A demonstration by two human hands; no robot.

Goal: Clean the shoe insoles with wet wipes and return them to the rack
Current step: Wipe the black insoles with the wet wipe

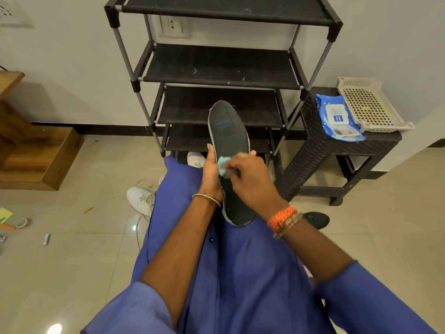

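Pale floor tiles and a white wall frame us as we sit facing the rack, whose four dark shelves hold nothing we can see. To our right, a dark wicker stool serves as our desk, carrying the blue wipe pack and a cream basket just beside it. White shoes lie on the floor to our left, and one dark shoe peeks out past our right wrist.

We hold the insole over our lap, in front of the lower shelves. Its long axis runs away from us: heel end near our lap, toe end pointing up toward the rack. Our left hand grips its left edge about midway, thumb lying up along the rim, fingers hidden behind. Our right hand comes across from the right with fingers curled, pinching a light blue wipe against the insole's face. The wipe sits right at the middle of the insole, touching it, close to our left thumb.

We judge the cleaning step to be under way. Since the insole lies lengthwise ahead of us, the natural stroke for our right fingers runs along that axis, up toward the toe or back toward the heel, while our left hand steadies the edge. The toe half lies farther from both hands; the heel half sits partly under our right wrist. The rack stands directly ahead, near enough for the return once wiping is done.
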